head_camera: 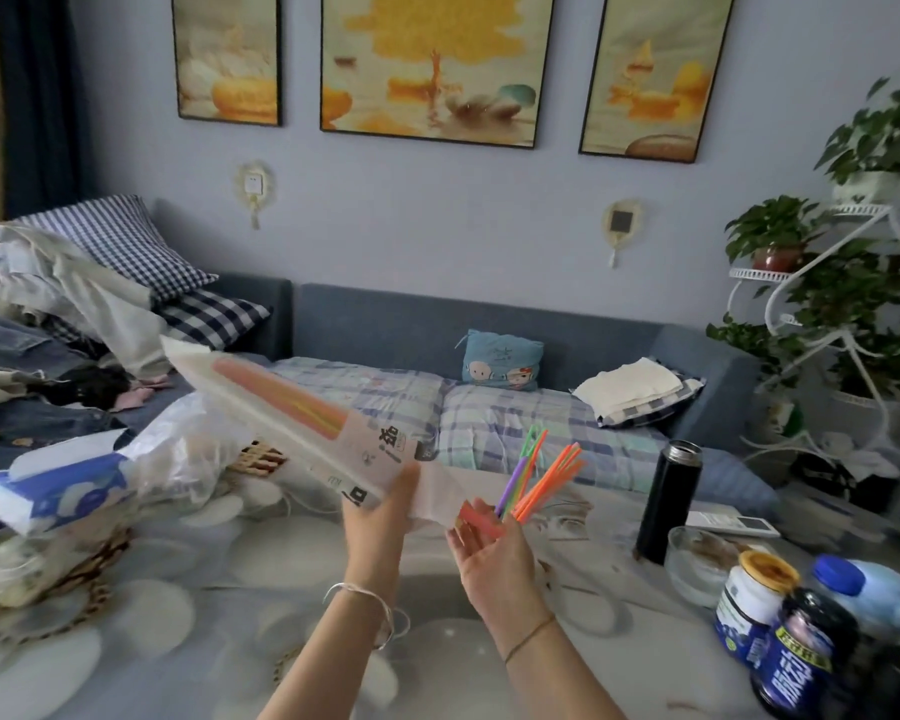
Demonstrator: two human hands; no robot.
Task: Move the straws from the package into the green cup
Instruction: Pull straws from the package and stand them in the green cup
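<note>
Floral-print table (178, 641), left hand (380, 506) round black-lettered package (292, 413), right hand (494, 543) round coloured straws (536, 475), "脉动" bottle (801, 662) nearby.

**Legible Markings, Head View**

1. Package (302, 413), white wrapper with clear window. Large black Chinese characters are printed along its lower end. They are motion-blurred and mostly unreadable; one near the bottom edge resembles "品".
2. Dark blue bottle (806, 662), at the front right of the desk (188, 646). Large white characters on the label read "脉动". A yellow-green band above them carries small dark characters, too small to read.
3. White jar (749, 605), just beside the bottle. Its blue label bears print that is not legible.
</note>
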